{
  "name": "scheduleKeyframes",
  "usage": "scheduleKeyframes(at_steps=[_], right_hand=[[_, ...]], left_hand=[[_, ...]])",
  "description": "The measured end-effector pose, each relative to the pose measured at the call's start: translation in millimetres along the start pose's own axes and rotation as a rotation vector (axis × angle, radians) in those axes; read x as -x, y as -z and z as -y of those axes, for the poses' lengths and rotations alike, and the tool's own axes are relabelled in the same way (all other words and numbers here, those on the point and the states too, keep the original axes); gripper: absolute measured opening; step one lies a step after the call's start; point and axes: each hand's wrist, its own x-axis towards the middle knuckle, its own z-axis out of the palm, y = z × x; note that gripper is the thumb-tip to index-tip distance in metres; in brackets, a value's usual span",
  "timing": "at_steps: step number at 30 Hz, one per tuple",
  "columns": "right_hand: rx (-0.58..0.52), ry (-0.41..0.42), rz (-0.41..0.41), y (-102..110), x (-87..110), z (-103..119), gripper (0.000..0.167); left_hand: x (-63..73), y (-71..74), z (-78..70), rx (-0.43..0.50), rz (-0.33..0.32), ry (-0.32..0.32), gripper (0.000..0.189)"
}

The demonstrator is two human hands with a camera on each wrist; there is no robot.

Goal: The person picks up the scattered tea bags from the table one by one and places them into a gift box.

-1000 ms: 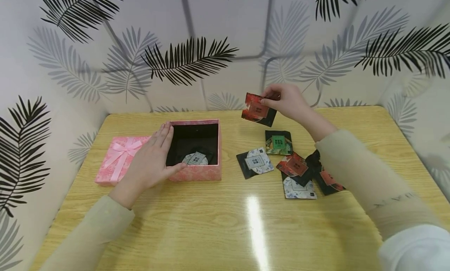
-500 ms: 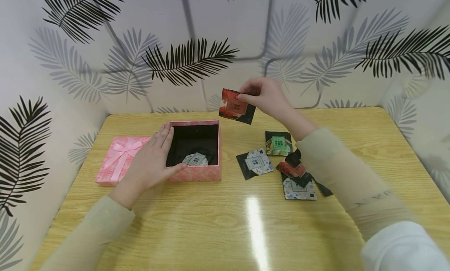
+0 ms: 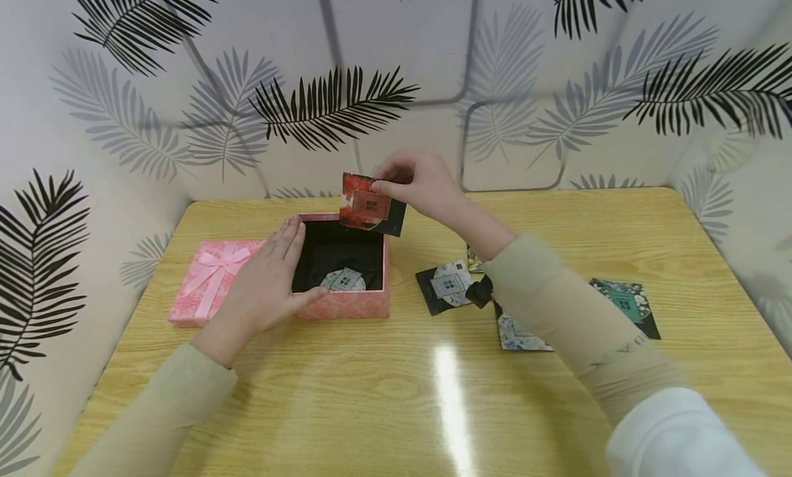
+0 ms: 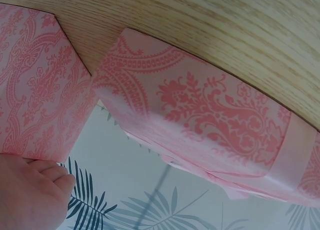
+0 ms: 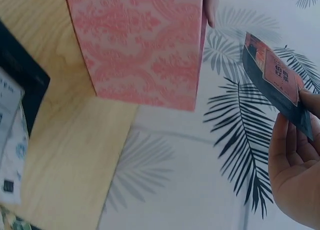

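Observation:
My right hand (image 3: pixel 427 185) pinches a red and black sachet (image 3: pixel 370 205) by its upper edge, above the far right part of the open pink box (image 3: pixel 343 305). In the right wrist view the thumb lies over one face of the sachet (image 5: pixel 277 75), with the fingers behind it. My left hand (image 3: pixel 266 284) rests along the box's left side, fingers straight over the rim and thumb on the front edge. A white and grey sachet (image 3: pixel 345 280) lies inside the box on its black floor. The left wrist view shows the patterned box wall (image 4: pixel 40 80) beside those fingers.
The pink lid (image 3: pixel 213 278) with a ribbon bow lies left of the box. Right of the box lie a blue and white sachet (image 3: pixel 450 284), another white one (image 3: pixel 520 334) and a green one (image 3: pixel 626 304). My right sleeve hides part of this group. A leaf-patterned wall covering stands behind the table.
My right hand has carried the red and black sachet leftward from above the sachets to above the box, dipping lower in the last half second. My left hand has not moved.

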Motion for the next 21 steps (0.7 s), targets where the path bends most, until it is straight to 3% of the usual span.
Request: scheduleKeyframes(at_steps=[10, 21], right_hand=[[-0.095, -0.037, 0.075, -33.6, 4.0, -0.5, 0.014], [-0.079, -0.005, 0.209, -59.4, 9.1, -9.1, 0.012]], left_hand=[[0.2, 1.8, 0.3, 0.002, -0.009, -0.003, 0.11], [0.1, 0.7, -0.4, 0.015, -0.013, 0.003, 0.11]])
